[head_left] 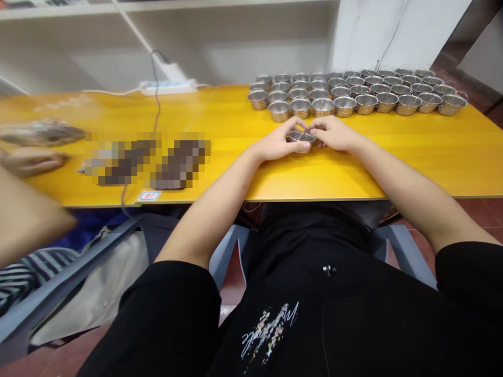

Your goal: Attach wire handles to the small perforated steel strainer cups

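Both my hands meet over one small perforated metal cup [301, 139] resting on the yellow table [236, 125]. My left hand [280, 141] curls round its left side, thumb and fingers closed on the rim. From the right, my right hand [333, 133] pinches the cup's rim or its thin wire handle. Just behind the hands stand several rows of identical metal cups [353, 91], each with a wire handle.
Another person's arm and hand [29, 162] lie at the far left, next to a blurred bundle [41, 132]. Blurred dark items [145, 159] sit left of centre. A white power strip [168, 86] with cables is at the back. White shelving stands behind the table.
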Tool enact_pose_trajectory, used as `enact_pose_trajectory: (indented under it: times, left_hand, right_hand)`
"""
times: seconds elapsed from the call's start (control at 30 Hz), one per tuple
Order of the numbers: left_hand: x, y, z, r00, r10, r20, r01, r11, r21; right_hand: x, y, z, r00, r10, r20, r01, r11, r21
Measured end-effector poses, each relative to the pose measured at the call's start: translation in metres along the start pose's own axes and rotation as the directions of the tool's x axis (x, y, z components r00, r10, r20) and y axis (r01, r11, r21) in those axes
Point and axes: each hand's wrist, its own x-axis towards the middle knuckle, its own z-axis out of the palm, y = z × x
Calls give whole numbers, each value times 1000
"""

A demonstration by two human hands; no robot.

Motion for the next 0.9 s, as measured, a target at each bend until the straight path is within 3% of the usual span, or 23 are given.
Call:
enact_pose_trajectory:
  times: [0.4,0.63,0.9]
  left_hand:
    - [1,2,3,999,35,4,-35,998,-49]
    - [2,-9,-2,1000,21,-6,-21,1000,-6]
    - [7,-20,-3,999,-8,-53,7,1000,-24]
  right_hand:
    - [-4,-6,0,1000,1,8,-1,1000,-5]
    - [-7,-17,0,1000,15,14,-14,999,-31]
    - [-9,-24,2,998,-51,-24,49,997,-67]
